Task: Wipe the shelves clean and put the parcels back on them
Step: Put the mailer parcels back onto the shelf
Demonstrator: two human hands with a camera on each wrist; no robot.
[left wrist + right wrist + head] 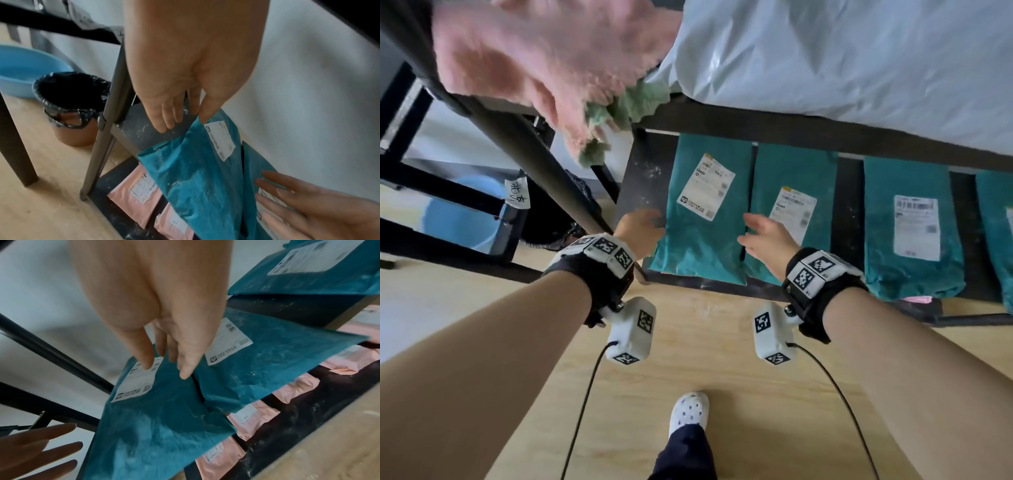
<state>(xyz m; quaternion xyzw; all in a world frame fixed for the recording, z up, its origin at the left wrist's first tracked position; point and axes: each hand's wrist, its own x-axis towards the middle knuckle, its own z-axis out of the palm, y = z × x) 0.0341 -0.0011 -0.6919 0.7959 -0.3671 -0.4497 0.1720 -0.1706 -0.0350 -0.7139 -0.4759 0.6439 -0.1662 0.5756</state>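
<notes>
Floor: pale wood boards across the lower frame, a white shoe at bottom centre.
Shelf: dark, dusty board at mid-frame, carrying a row of teal parcels.
Leftmost teal parcel: lying flat on the shelf, label up.
Left hand: fingers straight, apart, at the parcel's left edge.
Right hand: fingers spread, over the second teal parcel.
Cloth: pink and green, upper left.

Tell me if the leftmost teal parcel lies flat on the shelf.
Not flat: the leftmost teal parcel overhangs the shelf, its front end out over the pink parcels below.
</notes>
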